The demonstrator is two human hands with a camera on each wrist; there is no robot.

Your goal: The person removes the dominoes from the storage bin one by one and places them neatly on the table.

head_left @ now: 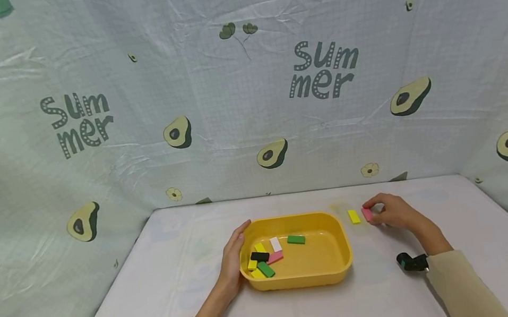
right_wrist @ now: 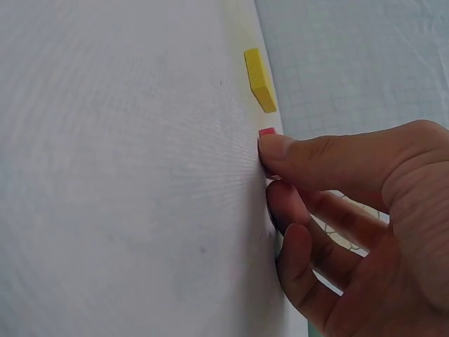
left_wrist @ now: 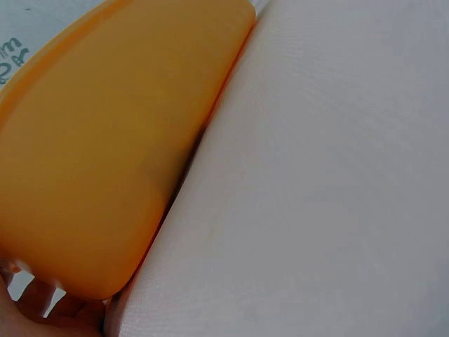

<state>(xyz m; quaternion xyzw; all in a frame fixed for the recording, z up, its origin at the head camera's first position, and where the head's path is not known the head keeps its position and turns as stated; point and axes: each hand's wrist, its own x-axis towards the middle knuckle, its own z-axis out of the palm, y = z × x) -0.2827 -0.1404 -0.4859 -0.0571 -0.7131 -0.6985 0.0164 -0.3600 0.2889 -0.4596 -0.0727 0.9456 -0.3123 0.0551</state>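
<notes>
While the right hand [head_left: 393,211] pinches a pink block [head_left: 367,214] between thumb and fingers, the left hand [head_left: 232,257] holds the left end of a yellow tray [head_left: 324,251], its fingers bent against the outer wall. From where I stand, the pink block is just past the tray's far right corner, down at the white-covered bench [head_left: 373,298]; whether its underside touches the cloth, I can't tell. Only a small end of it shows beyond the thumb in the right wrist view, where the other fingers curl loosely below. Near it, a little to the left, a lone yellow block [head_left: 354,216] lies on the bench, apart from the hand.

Inside the tray, most of the blocks crowd the left side: a black block [head_left: 259,257] over its neighbours, a second pink block [head_left: 274,257] and a white block [head_left: 276,244] next to it, several yellow pieces [head_left: 257,274], and a green block [head_left: 266,269] lying aslant. Another green block [head_left: 296,239] sits by itself toward the far wall. Beige sleeves [head_left: 463,286] cover both forearms, and behind the bench hangs a pale sheet [head_left: 225,87] printed with avocados and the word "summer".
</notes>
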